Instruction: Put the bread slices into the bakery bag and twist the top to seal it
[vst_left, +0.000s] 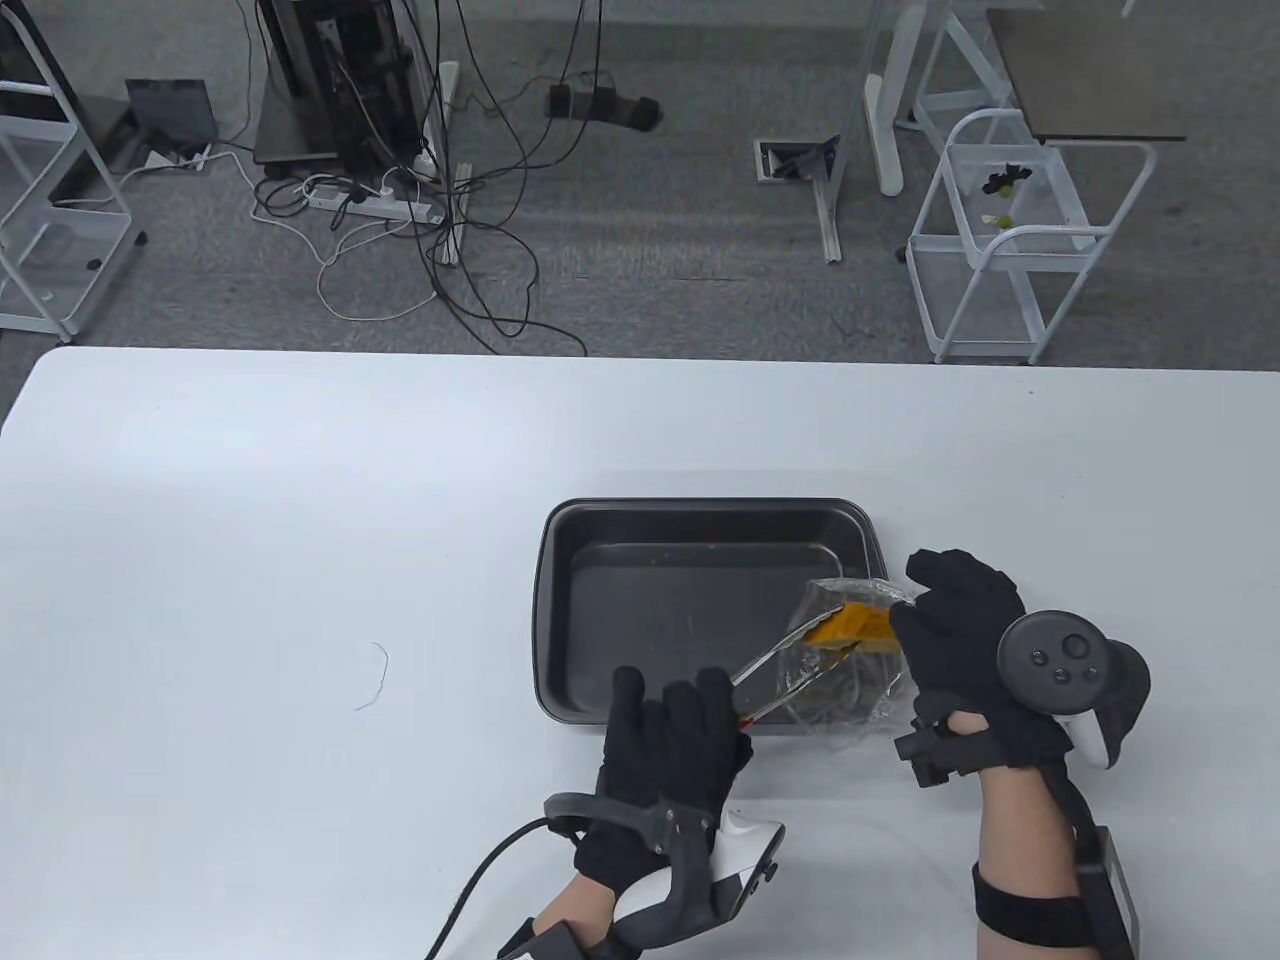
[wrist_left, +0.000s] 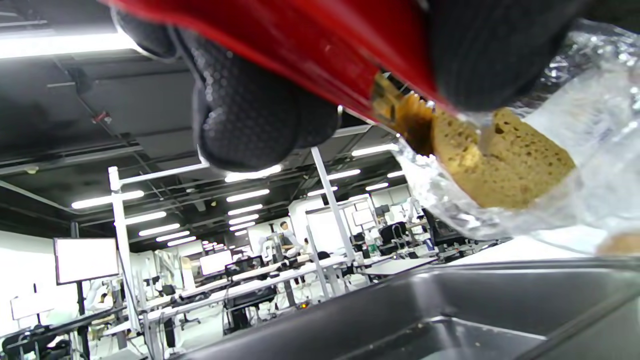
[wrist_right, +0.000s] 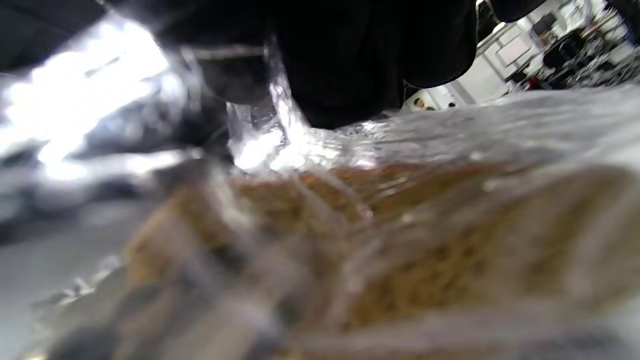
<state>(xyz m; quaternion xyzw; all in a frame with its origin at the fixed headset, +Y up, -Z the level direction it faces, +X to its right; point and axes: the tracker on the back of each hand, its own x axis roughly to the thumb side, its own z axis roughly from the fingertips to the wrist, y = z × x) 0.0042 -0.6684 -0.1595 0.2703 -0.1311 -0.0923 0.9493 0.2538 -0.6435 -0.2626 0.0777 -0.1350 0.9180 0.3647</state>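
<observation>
My left hand (vst_left: 672, 725) grips metal tongs (vst_left: 785, 660) with red handles (wrist_left: 310, 55) at the tray's near edge. The tong tips pinch a golden-brown bread slice (vst_left: 858, 625) (wrist_left: 505, 162) that sits inside the mouth of a clear plastic bakery bag (vst_left: 850, 680) (wrist_left: 595, 150). My right hand (vst_left: 955, 625) holds the bag's right side, fingers curled on the plastic, lifted over the tray's right end. In the right wrist view the crinkled bag (wrist_right: 350, 150) and bread (wrist_right: 400, 240) fill the frame, blurred.
A dark baking tray (vst_left: 575, 575) (wrist_left: 450, 310) lies in the middle of the white table (vst_left: 250, 550); its bare floor shows no bread. A thin thread (vst_left: 375, 675) lies left of it. Carts and cables stand on the floor beyond the table's far edge.
</observation>
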